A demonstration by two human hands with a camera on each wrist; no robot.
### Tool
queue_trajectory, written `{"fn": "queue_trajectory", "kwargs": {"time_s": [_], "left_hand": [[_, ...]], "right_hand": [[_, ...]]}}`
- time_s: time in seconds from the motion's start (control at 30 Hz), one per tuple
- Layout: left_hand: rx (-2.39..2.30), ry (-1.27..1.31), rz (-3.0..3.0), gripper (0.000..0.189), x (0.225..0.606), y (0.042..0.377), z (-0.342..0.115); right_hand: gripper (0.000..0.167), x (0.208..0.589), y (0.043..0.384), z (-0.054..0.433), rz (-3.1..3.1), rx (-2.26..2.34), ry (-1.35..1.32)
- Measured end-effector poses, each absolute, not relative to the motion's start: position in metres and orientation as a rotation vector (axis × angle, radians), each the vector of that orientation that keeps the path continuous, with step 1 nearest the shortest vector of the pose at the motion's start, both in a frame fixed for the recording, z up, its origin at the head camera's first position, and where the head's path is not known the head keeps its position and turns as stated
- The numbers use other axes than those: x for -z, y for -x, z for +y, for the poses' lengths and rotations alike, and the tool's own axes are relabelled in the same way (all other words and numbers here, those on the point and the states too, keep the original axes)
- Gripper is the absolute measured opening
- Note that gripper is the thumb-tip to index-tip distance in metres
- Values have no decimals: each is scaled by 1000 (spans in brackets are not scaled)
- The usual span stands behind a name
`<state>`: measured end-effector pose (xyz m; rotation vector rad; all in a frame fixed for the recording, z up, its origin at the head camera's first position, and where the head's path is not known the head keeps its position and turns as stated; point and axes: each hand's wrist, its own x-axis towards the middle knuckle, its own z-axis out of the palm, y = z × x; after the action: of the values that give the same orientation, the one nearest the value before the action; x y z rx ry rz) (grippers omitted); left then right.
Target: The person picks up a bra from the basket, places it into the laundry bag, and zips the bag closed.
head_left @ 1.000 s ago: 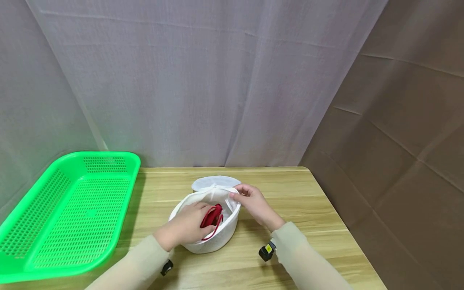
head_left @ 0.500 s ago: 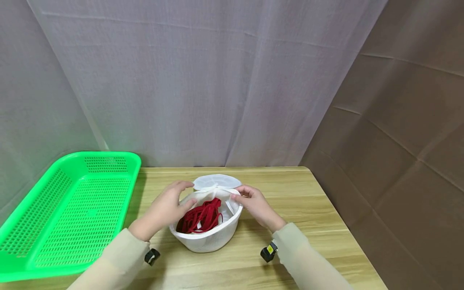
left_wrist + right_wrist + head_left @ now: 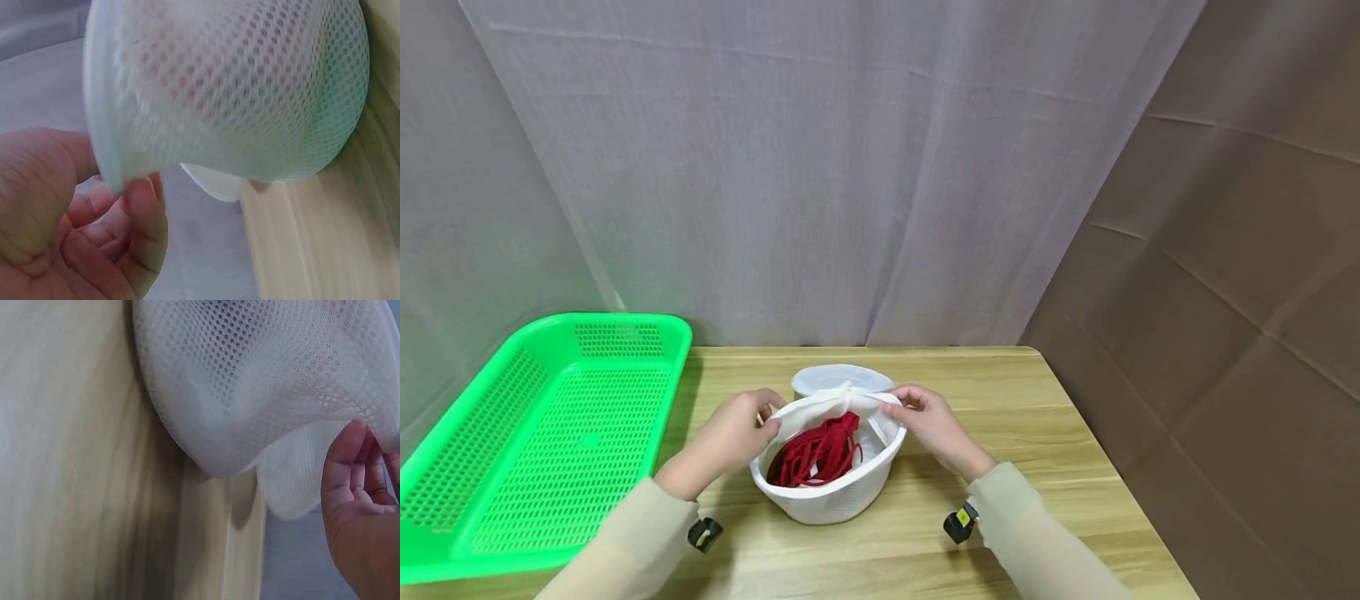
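Observation:
A white mesh laundry bag [image 3: 838, 506] stands upright on the table, its top unzipped and its round lid [image 3: 841, 380] folded back behind it. Inside lies a bundled red garment with thin straps [image 3: 820, 450]. My left hand [image 3: 730, 433] pinches the rim at the left between thumb and fingers, which the left wrist view shows close up on the bag's edge [image 3: 106, 106]. On the other side, my right hand [image 3: 934, 425] pinches the rim at the right. The right wrist view shows those fingertips on the mesh [image 3: 250, 394]. The garment's lower part is hidden by the bag's wall.
A large green plastic basket [image 3: 658, 450] with a perforated floor stands at the left. The wooden table [image 3: 1000, 517] ends at a grey curtain [image 3: 760, 208] behind and a brown cloth [image 3: 1240, 333] on the right.
My left hand has come out of the bag, away from the red garment, and moved left to pinch the bag's rim. The right hand keeps its hold on the rim.

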<state>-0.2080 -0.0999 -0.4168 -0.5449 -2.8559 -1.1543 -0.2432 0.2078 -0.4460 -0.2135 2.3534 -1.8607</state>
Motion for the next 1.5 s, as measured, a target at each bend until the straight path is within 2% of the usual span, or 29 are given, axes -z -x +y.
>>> {"fn": "queue_trajectory", "kwargs": {"time_s": [0.27,0.4,0.5,0.7,0.83,1.07,1.3,1.5], "left_hand": [[1437,772,-2860,15,409,192,-103],[1462,739,-2860,17,411,193,-105],[1509,595,-2852,27,418,201,-104],[1820,114,-2810,55,443,231,-98],[2047,-74,-2729,61,460,246,-93],[2275,-164,-2574,46,475,256,-86],[2262,-211,-2543,30,476,260,-85],[2346,-192,-2416,27,471,262,-86]], "right_hand": [[20,445,243,218,2434,1851,187],[23,448,242,219,2394,1848,177],[23,449,242,219,2384,1862,167],[24,450,244,219,2371,1879,196],[23,451,244,217,2362,1874,216],[24,452,244,212,2362,1850,222],[26,457,244,212,2366,1846,228],[25,461,243,216,2379,1835,218]]}}
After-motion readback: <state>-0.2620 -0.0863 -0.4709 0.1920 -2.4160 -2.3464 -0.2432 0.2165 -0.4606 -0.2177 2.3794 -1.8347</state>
